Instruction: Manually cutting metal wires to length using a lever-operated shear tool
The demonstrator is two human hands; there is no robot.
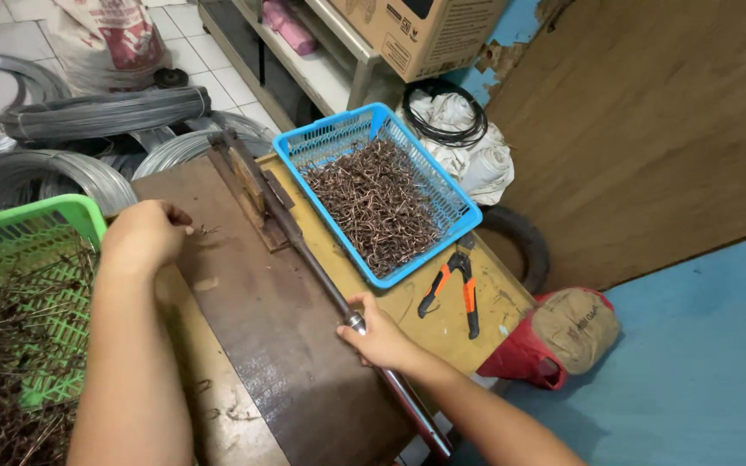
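Head view showed a brown worktop [287,345] with a yellowish strip along its right edge. Coils of grey wire [71,164] lay on the tiled floor past the far left corner. Blue basket [468,211] sat on the far right part of the worktop, full of bent rusty wire pieces [377,203]. Green basket [45,216] sat off the left edge, holding straight rusty wire lengths [2,371]. Long metal lever [321,276] ran diagonally from a jig at the far middle of the worktop down to the near edge. Right hand [379,335] was clenched around the lever's shaft near the near right edge. Left hand [144,235] was closed, fingers pinching a small wire piece [207,229] on the worktop just left of the jig. Orange-handled pliers [458,289] lay on the yellowish strip, just beside the blue basket's near corner.
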